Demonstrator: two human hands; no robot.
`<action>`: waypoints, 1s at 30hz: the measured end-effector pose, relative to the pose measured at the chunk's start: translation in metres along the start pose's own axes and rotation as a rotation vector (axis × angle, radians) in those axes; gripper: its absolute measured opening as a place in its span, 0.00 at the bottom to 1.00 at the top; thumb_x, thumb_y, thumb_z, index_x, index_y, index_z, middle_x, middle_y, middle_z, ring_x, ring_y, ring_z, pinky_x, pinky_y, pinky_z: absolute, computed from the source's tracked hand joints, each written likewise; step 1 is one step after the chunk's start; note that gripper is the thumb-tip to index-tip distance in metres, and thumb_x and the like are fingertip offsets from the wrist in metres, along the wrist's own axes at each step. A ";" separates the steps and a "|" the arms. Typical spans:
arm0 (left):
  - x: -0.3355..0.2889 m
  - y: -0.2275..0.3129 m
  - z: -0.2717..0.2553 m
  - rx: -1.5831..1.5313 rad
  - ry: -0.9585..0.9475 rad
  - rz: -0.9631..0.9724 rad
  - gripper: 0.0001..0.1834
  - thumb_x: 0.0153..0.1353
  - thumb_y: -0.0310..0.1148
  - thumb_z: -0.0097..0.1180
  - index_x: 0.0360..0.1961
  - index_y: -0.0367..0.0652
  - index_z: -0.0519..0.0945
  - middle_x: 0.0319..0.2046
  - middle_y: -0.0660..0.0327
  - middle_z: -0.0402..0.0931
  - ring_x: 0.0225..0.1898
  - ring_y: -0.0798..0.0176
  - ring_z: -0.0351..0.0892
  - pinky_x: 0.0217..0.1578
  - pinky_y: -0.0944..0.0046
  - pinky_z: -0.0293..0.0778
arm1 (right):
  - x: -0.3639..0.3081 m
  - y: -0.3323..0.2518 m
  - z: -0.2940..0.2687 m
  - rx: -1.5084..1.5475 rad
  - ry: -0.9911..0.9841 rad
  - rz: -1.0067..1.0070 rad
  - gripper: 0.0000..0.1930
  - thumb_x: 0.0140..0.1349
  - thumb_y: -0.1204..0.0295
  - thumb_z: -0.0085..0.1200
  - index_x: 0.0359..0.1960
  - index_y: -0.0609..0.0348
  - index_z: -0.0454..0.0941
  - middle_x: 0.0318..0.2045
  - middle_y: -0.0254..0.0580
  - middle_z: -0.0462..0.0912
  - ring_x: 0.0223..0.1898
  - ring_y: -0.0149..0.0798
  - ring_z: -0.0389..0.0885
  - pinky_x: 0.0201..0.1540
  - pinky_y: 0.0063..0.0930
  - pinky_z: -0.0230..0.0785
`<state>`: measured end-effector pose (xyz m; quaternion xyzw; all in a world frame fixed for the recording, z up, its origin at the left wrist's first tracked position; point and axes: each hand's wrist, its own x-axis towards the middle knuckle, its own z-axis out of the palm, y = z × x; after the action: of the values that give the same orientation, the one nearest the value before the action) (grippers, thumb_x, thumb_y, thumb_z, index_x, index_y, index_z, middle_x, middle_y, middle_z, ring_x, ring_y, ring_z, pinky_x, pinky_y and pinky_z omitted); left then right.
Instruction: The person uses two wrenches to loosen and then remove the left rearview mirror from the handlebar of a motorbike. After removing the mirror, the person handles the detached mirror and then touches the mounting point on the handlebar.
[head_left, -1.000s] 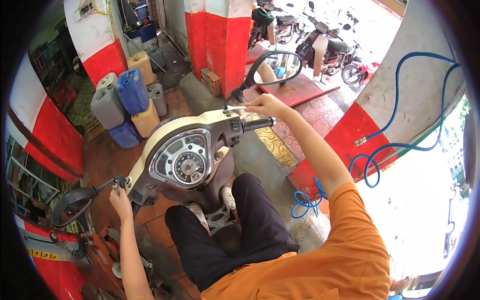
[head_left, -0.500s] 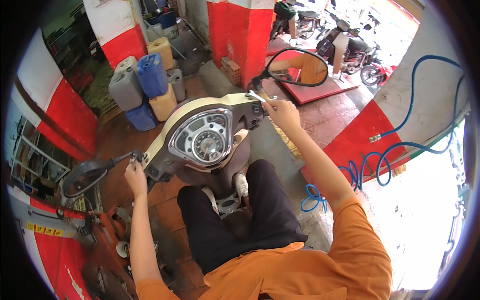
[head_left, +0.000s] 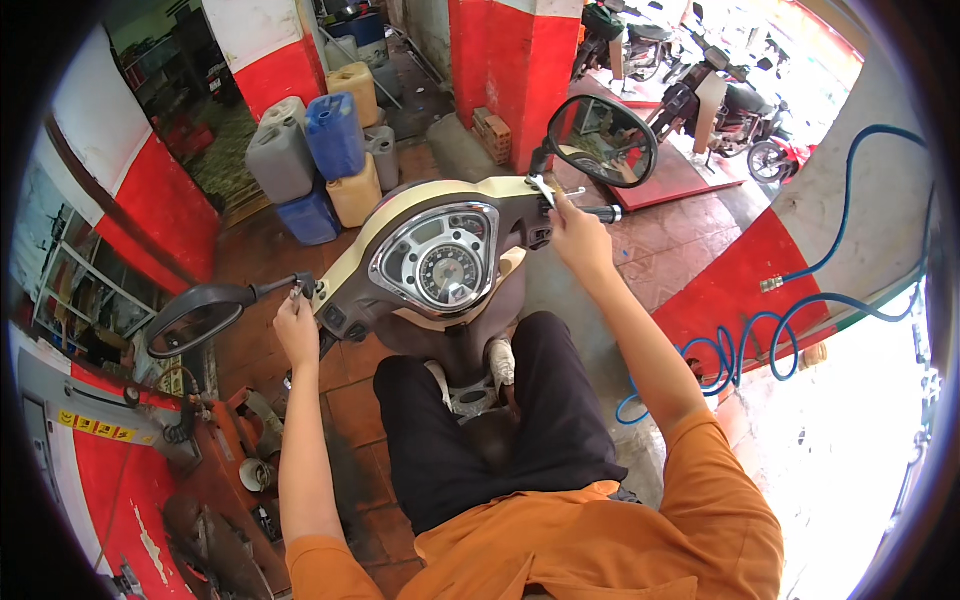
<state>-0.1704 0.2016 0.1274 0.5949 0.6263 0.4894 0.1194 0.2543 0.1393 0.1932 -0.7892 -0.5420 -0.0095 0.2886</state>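
I sit astride a scooter with a cream and brown handlebar cover and a round-dialled instrument cluster (head_left: 440, 263). My right hand (head_left: 580, 236) is closed on the end of a silver wrench (head_left: 543, 189), whose head meets the foot of the right mirror's stem. Above it, the right mirror (head_left: 603, 140) is tilted. The brake lever and right handgrip (head_left: 605, 214) show beyond my fingers. My left hand (head_left: 297, 328) is pinched at the base of the left mirror (head_left: 198, 320). A small bit of metal shows at its fingertips, too small to name.
Plastic jerrycans (head_left: 335, 135) are stacked ahead on the left. A coiled blue air hose (head_left: 735, 350) hangs along the wall on the right. Parked motorbikes (head_left: 725, 105) stand at the far right near a red platform (head_left: 690, 165). Tools and parts lie on a red stand (head_left: 235, 470) at left.
The view has shifted, moving the scene rightward. The right mirror has turned and tilts down to the right. My right hand has swung the wrench to a steeper angle, uncovering the handgrip.
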 end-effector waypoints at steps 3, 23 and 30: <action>0.001 0.004 0.002 0.005 0.034 0.011 0.18 0.66 0.38 0.48 0.31 0.30 0.78 0.22 0.44 0.75 0.26 0.45 0.77 0.30 0.54 0.67 | -0.009 0.025 0.006 0.294 0.046 -0.011 0.19 0.66 0.65 0.49 0.57 0.52 0.75 0.34 0.56 0.84 0.38 0.54 0.83 0.39 0.41 0.73; -0.275 0.087 -0.044 -0.495 -0.352 0.050 0.31 0.68 0.59 0.42 0.28 0.39 0.77 0.19 0.67 0.64 0.21 0.73 0.60 0.21 0.68 0.54 | -0.278 -0.004 -0.028 1.045 -0.359 -0.242 0.16 0.65 0.74 0.52 0.54 0.60 0.77 0.32 0.44 0.82 0.33 0.38 0.81 0.37 0.26 0.73; -0.270 0.128 -0.031 -0.738 -0.302 -0.415 0.27 0.72 0.50 0.43 0.38 0.32 0.80 0.28 0.62 0.79 0.26 0.76 0.67 0.25 0.75 0.61 | -0.277 -0.061 -0.014 0.790 -0.382 -0.653 0.19 0.60 0.70 0.54 0.54 0.55 0.76 0.40 0.42 0.79 0.39 0.45 0.79 0.37 0.34 0.75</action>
<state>-0.0418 -0.0693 0.1223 0.4389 0.4913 0.5534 0.5096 0.0914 -0.0870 0.1412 -0.3990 -0.7639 0.2492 0.4418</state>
